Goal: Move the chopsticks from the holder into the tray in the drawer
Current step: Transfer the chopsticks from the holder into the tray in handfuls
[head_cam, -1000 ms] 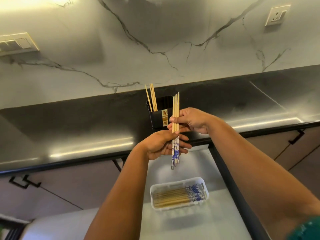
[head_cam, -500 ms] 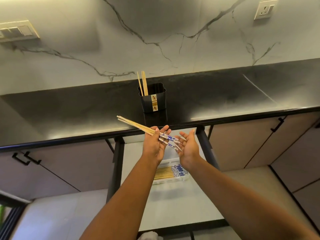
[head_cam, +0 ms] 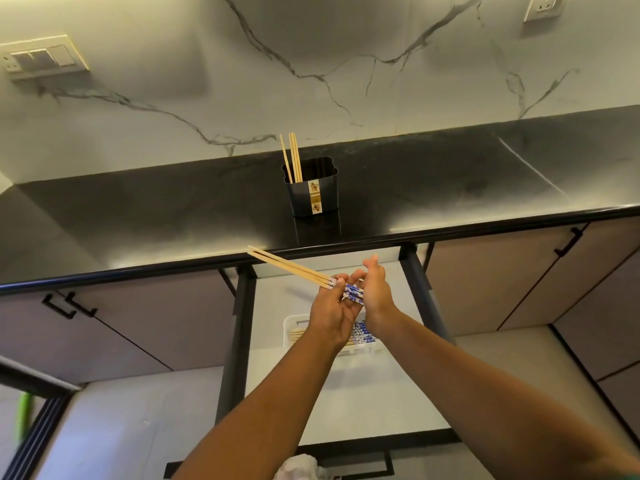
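A black holder (head_cam: 311, 188) stands on the dark countertop (head_cam: 173, 209) with three bamboo chopsticks (head_cam: 292, 157) upright in its left corner. Below it the drawer (head_cam: 346, 393) is pulled out, and a white tray (head_cam: 290, 323) in it holds several chopsticks with blue-patterned ends (head_cam: 362, 334). Above the tray, my left hand (head_cam: 332, 313) grips a small bundle of chopsticks (head_cam: 294, 268) lying almost level, bare ends pointing left. My right hand (head_cam: 379, 292) is flat and open, its palm touching the bundle's blue ends.
Cabinet doors with black handles (head_cam: 65, 304) flank the drawer on both sides. A marble wall with a switch plate (head_cam: 41, 60) and a socket (head_cam: 542, 6) rises behind the counter. A white cloth (head_cam: 298, 467) lies at the drawer's near edge.
The bundle went from upright by the holder to nearly level over the drawer. My right hand let go of it and now presses flat against its blue ends.
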Motion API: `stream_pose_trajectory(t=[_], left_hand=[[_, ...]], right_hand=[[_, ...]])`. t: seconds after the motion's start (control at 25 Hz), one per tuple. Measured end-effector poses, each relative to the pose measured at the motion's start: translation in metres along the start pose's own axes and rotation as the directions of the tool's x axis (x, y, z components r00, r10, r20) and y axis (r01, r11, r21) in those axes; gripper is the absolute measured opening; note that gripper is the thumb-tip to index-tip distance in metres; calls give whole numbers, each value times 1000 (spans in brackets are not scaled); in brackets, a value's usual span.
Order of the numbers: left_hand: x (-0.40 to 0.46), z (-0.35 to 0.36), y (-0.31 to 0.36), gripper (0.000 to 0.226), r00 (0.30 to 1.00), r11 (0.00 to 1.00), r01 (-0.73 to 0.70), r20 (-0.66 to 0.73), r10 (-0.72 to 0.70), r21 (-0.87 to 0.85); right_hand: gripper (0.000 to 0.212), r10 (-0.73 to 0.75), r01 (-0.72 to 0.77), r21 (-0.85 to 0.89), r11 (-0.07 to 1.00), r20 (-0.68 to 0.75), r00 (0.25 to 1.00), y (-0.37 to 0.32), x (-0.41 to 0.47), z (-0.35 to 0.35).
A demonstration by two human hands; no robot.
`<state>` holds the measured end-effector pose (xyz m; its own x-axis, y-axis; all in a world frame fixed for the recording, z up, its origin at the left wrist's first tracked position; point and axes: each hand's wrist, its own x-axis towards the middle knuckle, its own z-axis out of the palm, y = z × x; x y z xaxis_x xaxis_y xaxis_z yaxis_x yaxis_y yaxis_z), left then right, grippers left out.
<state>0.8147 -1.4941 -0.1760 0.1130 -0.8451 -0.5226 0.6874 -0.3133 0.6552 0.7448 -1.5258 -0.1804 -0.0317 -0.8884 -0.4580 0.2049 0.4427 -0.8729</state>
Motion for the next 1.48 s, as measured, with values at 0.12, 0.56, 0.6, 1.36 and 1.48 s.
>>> stream_pose_trajectory(t=[0.12,0.56,0.6,1.36,1.48], left_hand=[[15,-26,1,23,984,976,-68,-145,99,205],[60,-100,-31,13,989,829,146,-88,-117,540],[71,-112,-26,11,991,759,117,-130,-42,641],[156,-212,-20,20,941,562,319,-324,-94,763],[160,-214,-22,18,935,567,327,-345,-81,756]], right_hand=[[34,-331,276,-530,802,-9,944,14,5,5],[10,-45,383,-777,501,418,907,64,54,21],[12,-70,396,-784,479,415,907,65,63,18],[36,130,460,-830,-317,442,888,156,153,2],[33,96,391,-897,-207,379,920,160,148,-7]])
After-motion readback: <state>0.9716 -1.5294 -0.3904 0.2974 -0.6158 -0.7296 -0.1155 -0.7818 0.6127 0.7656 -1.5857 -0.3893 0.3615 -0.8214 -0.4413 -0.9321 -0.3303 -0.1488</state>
